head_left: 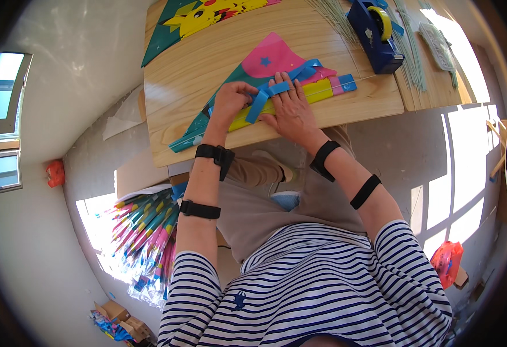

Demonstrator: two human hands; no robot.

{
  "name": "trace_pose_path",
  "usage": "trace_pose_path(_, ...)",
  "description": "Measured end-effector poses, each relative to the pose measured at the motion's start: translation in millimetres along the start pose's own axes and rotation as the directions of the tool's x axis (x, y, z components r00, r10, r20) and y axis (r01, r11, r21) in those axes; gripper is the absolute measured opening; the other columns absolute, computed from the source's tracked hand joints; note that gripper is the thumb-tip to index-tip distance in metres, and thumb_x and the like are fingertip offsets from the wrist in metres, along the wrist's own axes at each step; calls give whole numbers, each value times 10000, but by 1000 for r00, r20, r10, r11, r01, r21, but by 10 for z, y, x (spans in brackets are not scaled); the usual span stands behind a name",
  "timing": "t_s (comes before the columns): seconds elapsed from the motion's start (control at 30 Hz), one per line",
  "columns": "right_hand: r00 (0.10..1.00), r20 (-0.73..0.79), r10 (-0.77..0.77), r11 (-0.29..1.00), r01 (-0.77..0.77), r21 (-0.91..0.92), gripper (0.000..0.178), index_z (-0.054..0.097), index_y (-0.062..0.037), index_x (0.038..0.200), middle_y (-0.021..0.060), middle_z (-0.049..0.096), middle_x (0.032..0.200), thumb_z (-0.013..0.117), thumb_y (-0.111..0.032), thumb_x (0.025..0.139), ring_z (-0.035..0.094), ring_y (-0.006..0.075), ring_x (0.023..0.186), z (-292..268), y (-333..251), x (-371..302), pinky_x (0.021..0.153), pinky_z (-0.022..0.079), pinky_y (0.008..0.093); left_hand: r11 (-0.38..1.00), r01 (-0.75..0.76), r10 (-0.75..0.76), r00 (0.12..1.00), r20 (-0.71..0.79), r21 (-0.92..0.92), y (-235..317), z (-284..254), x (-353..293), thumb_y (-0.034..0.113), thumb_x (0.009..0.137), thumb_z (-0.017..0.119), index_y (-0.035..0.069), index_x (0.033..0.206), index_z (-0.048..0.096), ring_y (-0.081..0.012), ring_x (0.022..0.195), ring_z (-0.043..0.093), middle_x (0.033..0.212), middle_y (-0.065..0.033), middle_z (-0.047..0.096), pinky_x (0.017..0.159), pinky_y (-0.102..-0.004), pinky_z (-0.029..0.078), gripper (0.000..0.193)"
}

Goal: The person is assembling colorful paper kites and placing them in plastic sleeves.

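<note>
A folded kite of thin coloured sheet, pink, teal and yellow, lies slantwise along the near edge of the wooden table. Thin rods run along its yellow edge. Across its middle goes a blue ribbon, with more of it bunched beyond my right fingers. My left hand is closed, thumb and fingertips pinching the ribbon. Flat on the kite rests my right hand, its fingers stretched out, with a strip of ribbon crossing at the fingers. What lies under that palm is hidden.
A blue tape dispenser stands at the far right, beside bundles of thin pale rods. Another printed sheet with a yellow cartoon figure lies at the table's far left. Many folded kites are piled low at my left.
</note>
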State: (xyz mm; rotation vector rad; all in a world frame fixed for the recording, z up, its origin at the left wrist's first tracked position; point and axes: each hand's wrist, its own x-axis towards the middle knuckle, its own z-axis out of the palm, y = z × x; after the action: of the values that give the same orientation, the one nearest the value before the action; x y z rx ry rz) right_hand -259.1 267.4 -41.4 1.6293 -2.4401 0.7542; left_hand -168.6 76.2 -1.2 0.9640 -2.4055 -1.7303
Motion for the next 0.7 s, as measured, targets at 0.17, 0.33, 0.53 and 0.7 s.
trace_pose_path(0.17, 1000, -10, -4, 1000, 4, 0, 906, 401, 73, 1519, 269, 354, 1603, 610, -589, 937, 253, 406, 1543, 16, -9, 0, 1261, 166, 532, 974, -60, 97, 982, -162, 219, -55, 99, -66, -12, 785, 642, 11, 1036, 755, -128, 783, 664, 850, -57, 722, 715, -286, 536, 277)
trace_pose_path(0.33, 1000, -1, 3, 1000, -3, 7, 917, 397, 75, 1520, 265, 350, 1605, 606, -598, 934, 253, 399, 1544, 16, 16, 0, 1263, 161, 528, 924, -153, 260, 923, -284, 350, -89, 284, -238, -4, 765, 693, 55, 1064, 762, -145, 764, 670, 843, -70, 697, 708, -296, 538, 312)
trace_pose_path(0.53, 1000, 3, 3, 1000, -2, -1, 918, 391, 80, 1521, 260, 345, 1609, 616, -589, 933, 254, 392, 1545, 17, -7, 8, 1265, 156, 523, 871, -299, 444, 820, -361, 391, -247, 409, -350, -49, 789, 683, 62, 1095, 766, -186, 748, 640, 879, -73, 634, 692, -319, 520, 336)
trace_pose_path(0.7, 1000, -11, -7, 999, 7, 34, 889, 393, 83, 1514, 270, 368, 1590, 625, -555, 940, 261, 399, 1540, 10, 22, 6, 1260, 176, 520, 874, -343, 461, 811, -360, 345, -309, 410, -328, -73, 788, 667, 54, 1105, 761, -189, 754, 632, 875, -78, 621, 699, -314, 515, 354)
